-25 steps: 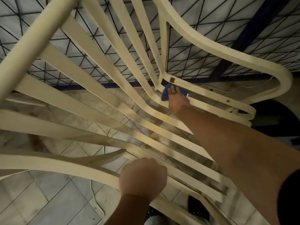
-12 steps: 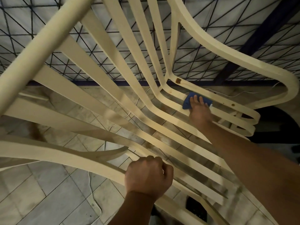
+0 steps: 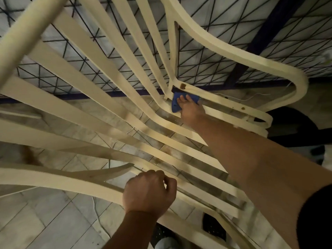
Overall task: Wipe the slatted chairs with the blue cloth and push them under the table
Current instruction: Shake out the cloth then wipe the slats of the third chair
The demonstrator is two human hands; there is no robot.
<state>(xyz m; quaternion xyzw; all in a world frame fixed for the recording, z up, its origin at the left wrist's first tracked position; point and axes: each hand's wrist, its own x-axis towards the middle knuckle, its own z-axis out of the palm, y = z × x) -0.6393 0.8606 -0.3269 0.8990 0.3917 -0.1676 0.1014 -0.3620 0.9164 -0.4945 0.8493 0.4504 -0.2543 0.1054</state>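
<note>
Curling round the near rail of the chair (image 3: pixel 27 27), the left hand (image 3: pixel 149 193) is seen low in the middle of the view, knuckles up, with the fingers and thumb closed on the cream rail. The right hand (image 3: pixel 191 109) is stretched out further off, the bare forearm crossing above the seat slats. Its fingers are laid fairly straight over the cloth (image 3: pixel 174 105), which is pressed flat against a slat rather than bunched in a fist. The cloth, blue, is found deep in the chair, at the bend where the seat slats turn up into the back, on the right-hand side; its edges show beyond the fingertips and to the left of the hand. A brown stain (image 3: pixel 182 85) is seen on the slat just above it, and smaller brown spots are dotted along the same slat to the right.

A dark sleeve (image 3: pixel 316 218) is cut by the right edge. A tiled floor (image 3: pixel 45 221) shows through the slats, with a thin white cable (image 3: pixel 98 216) lying on it. A dark shoe (image 3: pixel 213 226) is visible under the chair's near edge. Behind the chair a pale panel (image 3: pixel 215 69) crossed by black lines is seen, with a dark blue post (image 3: pixel 260 42) in front of it.
</note>
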